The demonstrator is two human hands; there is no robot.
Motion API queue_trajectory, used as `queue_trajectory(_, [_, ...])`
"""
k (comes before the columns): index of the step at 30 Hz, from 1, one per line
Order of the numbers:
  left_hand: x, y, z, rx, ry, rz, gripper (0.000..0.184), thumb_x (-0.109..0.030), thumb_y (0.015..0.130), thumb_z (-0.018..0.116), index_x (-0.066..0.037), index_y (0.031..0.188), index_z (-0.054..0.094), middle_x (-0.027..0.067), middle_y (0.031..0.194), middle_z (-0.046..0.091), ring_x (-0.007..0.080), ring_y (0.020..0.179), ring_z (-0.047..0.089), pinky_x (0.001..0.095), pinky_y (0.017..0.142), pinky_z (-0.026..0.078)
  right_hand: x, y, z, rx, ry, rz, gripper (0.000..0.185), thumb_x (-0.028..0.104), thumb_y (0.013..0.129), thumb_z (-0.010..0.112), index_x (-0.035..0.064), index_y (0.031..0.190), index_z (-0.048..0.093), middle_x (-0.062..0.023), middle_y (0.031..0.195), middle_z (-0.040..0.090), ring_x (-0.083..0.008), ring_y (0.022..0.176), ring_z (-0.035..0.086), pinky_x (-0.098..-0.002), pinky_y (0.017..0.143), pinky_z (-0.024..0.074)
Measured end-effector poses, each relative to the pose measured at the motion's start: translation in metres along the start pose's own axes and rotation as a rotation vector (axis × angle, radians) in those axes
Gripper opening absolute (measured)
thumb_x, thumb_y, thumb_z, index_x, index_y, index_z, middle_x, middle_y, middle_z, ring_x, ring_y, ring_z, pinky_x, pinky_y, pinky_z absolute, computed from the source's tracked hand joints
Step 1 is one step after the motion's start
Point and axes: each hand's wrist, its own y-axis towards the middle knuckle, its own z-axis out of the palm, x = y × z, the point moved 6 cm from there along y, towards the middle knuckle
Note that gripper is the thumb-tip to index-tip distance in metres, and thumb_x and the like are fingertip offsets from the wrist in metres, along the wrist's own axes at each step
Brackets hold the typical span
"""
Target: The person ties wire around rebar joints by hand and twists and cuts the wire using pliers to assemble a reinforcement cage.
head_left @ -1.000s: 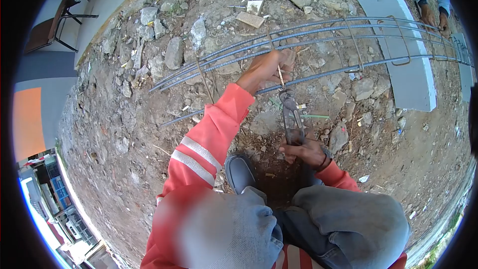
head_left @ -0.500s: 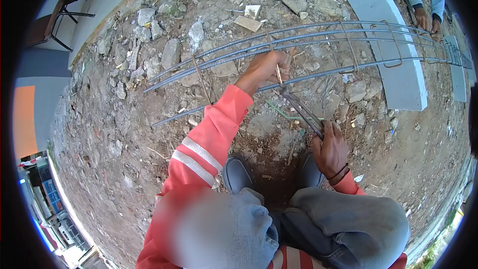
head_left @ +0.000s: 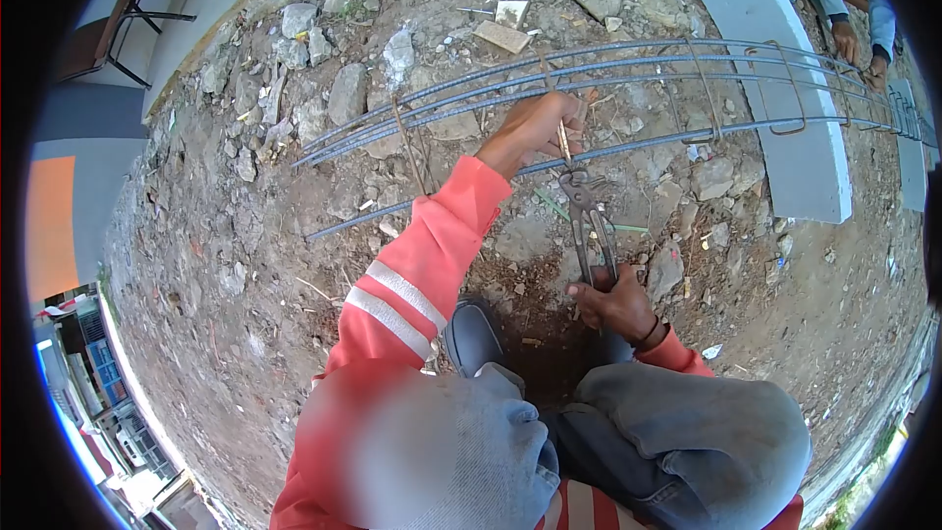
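Note:
My left hand point(head_left: 542, 128) is closed among the long steel bars point(head_left: 648, 139), near one of the bent metal hoops. Its fingers hold a thin rusty wire or strip point(head_left: 563, 142) that points down at the pincers. My right hand point(head_left: 621, 306) grips the handles of the dark metal pincers point(head_left: 587, 216). The handles are somewhat spread, and the jaws sit at the lower end of the wire, just below the nearest bar. Whether the jaws touch the wire is not clear.
Grey boards point(head_left: 795, 137) lie beneath the bars on the right. A co-worker's hands point(head_left: 859, 57) are at the bars' far right end. Stones point(head_left: 346, 94) and rubble cover the ground. Chairs point(head_left: 108, 29) stand at the upper left. My shoes are below the pincers.
The pincers swung to a slant with my right hand lower right, then came back nearly upright with their handles spread. My left hand stays at the bars.

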Motion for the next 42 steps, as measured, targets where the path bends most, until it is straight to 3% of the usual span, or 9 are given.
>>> queue_trajectory(4, [0.002, -0.002, 0.004, -0.021, 0.001, 0.000, 0.055, -0.021, 0.082, 0.050, 0.013, 0.125, 0.049, 0.0225, 0.119, 0.060, 0.0347, 0.092, 0.071, 0.0428, 0.084, 0.055, 0.001, -0.021, 0.021, 0.774, 0.740, 0.275, 0.032, 0.028, 0.092, 0.073, -0.0004, 0.095, 0.057, -0.0025, 0.058, 0.050, -0.0171, 0.046, 0.051, -0.0336, 0.044, 0.0408])
queue_trajectory(7, [-0.006, 0.001, -0.001, 0.041, 0.054, 0.024, 0.052, -0.021, 0.083, 0.049, 0.012, 0.123, 0.050, 0.0228, 0.117, 0.060, 0.0346, 0.093, 0.071, 0.0442, 0.084, 0.056, 0.011, -0.019, 0.019, 0.834, 0.704, 0.184, 0.031, 0.022, 0.091, 0.071, -0.0009, 0.104, 0.055, -0.0054, 0.065, 0.054, -0.0188, 0.048, 0.054, -0.0341, 0.046, 0.0437])
queue_trajectory(14, [0.001, 0.006, 0.001, 0.017, 0.007, 0.029, 0.052, -0.022, 0.084, 0.049, 0.012, 0.124, 0.049, 0.0225, 0.117, 0.059, 0.0329, 0.092, 0.070, 0.0428, 0.084, 0.057, 0.055, -0.034, -0.038, -0.360, -0.838, -0.564, 0.033, 0.018, 0.090, 0.066, -0.0039, 0.111, 0.052, -0.0233, 0.088, 0.062, -0.0387, 0.082, 0.064, -0.0488, 0.067, 0.0488])
queue_trajectory(16, [0.006, 0.010, -0.002, -0.029, -0.036, 0.008, 0.028, -0.028, 0.080, 0.054, -0.002, 0.089, 0.063, 0.0117, 0.091, 0.065, 0.0240, 0.085, 0.070, 0.0353, 0.079, 0.055, 0.068, -0.042, -0.050, -0.620, -1.034, -0.553, 0.029, 0.020, 0.091, 0.066, -0.0019, 0.107, 0.057, -0.0250, 0.087, 0.063, -0.0429, 0.078, 0.062, -0.0498, 0.065, 0.0476])
queue_trajectory(27, [0.004, 0.006, 0.000, 0.021, 0.046, 0.025, 0.052, -0.027, 0.085, 0.050, 0.009, 0.122, 0.053, 0.0193, 0.112, 0.062, 0.0340, 0.093, 0.070, 0.0424, 0.084, 0.055, 0.018, 0.001, -0.033, -0.353, -0.654, -0.198, 0.051, 0.038, 0.077, 0.086, 0.0016, 0.057, 0.056, -0.0069, 0.050, 0.053, -0.0232, 0.044, 0.051, -0.0406, 0.047, 0.0408])
queue_trajectory(30, [0.001, 0.005, -0.002, 0.014, 0.059, 0.037, 0.052, -0.028, 0.085, 0.050, 0.009, 0.121, 0.053, 0.0192, 0.112, 0.062, 0.0339, 0.094, 0.070, 0.0424, 0.084, 0.054, 0.009, 0.001, -0.021, -0.161, -0.375, -0.009, 0.043, 0.032, 0.081, 0.084, 0.0025, 0.064, 0.058, 0.0023, 0.050, 0.047, -0.0155, 0.042, 0.047, -0.0358, 0.043, 0.0362])
queue_trajectory(32, [0.001, 0.007, -0.003, 0.013, 0.069, 0.044, 0.052, -0.028, 0.084, 0.051, 0.009, 0.121, 0.053, 0.0193, 0.113, 0.062, 0.0338, 0.094, 0.070, 0.0425, 0.085, 0.054, 0.003, -0.014, 0.014, 0.424, 0.341, 0.338, 0.029, 0.027, 0.088, 0.076, 0.0017, 0.084, 0.062, 0.0043, 0.051, 0.042, -0.0125, 0.038, 0.043, -0.0311, 0.040, 0.0357])
queue_trajectory(38, [-0.013, -0.004, -0.003, 0.022, 0.092, 0.033, 0.054, -0.035, 0.087, 0.051, 0.007, 0.122, 0.053, 0.0197, 0.115, 0.062, 0.0342, 0.096, 0.070, 0.0439, 0.086, 0.053, 0.017, -0.027, 0.025, 0.918, 0.931, 0.204, 0.033, 0.031, 0.100, 0.058, 0.0021, 0.116, 0.057, -0.0011, 0.063, 0.050, -0.0096, 0.046, 0.051, -0.0268, 0.043, 0.0435])
queue_trajectory(42, [-0.035, -0.031, -0.001, 0.008, 0.274, 0.113, 0.073, -0.057, 0.090, 0.052, 0.008, 0.124, 0.056, 0.0231, 0.126, 0.061, 0.0377, 0.105, 0.066, 0.0474, 0.094, 0.050, 0.011, -0.005, -0.002, 0.259, 0.402, 0.015, 0.032, 0.027, 0.101, 0.057, 0.0009, 0.119, 0.059, -0.0024, 0.073, 0.056, -0.0090, 0.052, 0.053, -0.0252, 0.047, 0.0441])
